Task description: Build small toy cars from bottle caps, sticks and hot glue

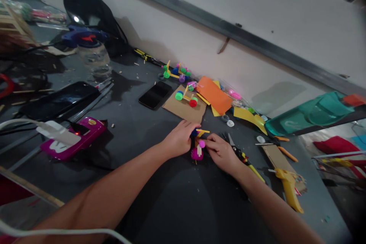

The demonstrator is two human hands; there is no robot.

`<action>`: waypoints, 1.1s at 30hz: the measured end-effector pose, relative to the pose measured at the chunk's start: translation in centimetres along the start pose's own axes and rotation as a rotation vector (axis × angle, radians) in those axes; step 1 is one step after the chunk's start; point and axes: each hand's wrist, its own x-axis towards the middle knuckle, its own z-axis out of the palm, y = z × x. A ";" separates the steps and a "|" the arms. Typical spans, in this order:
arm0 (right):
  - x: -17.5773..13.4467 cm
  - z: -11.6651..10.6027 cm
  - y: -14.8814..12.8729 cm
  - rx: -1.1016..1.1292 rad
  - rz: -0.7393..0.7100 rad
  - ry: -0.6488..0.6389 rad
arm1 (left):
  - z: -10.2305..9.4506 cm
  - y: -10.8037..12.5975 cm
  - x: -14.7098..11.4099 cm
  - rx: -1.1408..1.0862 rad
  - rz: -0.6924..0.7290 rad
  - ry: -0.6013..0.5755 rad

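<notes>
Between my hands is a small handmade toy car (pixel 198 152) with a magenta wheel, a pink ball-like piece, pale sticks, a yellow stick and a blue part. My left hand (pixel 180 138) is closed round its blue far side, the fingertips partly hidden behind it. From the other side my right hand (pixel 221 150) grips it with thumb and fingers pressed against the body. A pair of scissors (pixel 233 144) lies just beyond the right hand. Past my hands, another toy car (pixel 187 97) with green and red wheels stands on a cardboard piece (pixel 183 110).
A phone (pixel 156 94) lies left of the cardboard. Orange paper (pixel 214 94) rests near the wall. A teal bottle (pixel 309 114) and a yellow glue gun (pixel 288 188) are at right. A magenta power strip (pixel 85 137) with plugged-in cables sits at left, near a clear jar (pixel 94 57).
</notes>
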 end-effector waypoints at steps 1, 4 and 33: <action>0.0 0.0 0.0 0.001 -0.004 0.004 | 0.0 0.0 0.0 0.004 0.000 -0.003; 0.0 0.1 0.1 -0.005 -0.003 -0.001 | -0.1 0.1 0.0 0.014 -0.002 -0.011; -1.1 -0.3 -3.5 -0.029 0.503 0.191 | -0.8 -0.9 -0.1 0.009 -0.152 0.044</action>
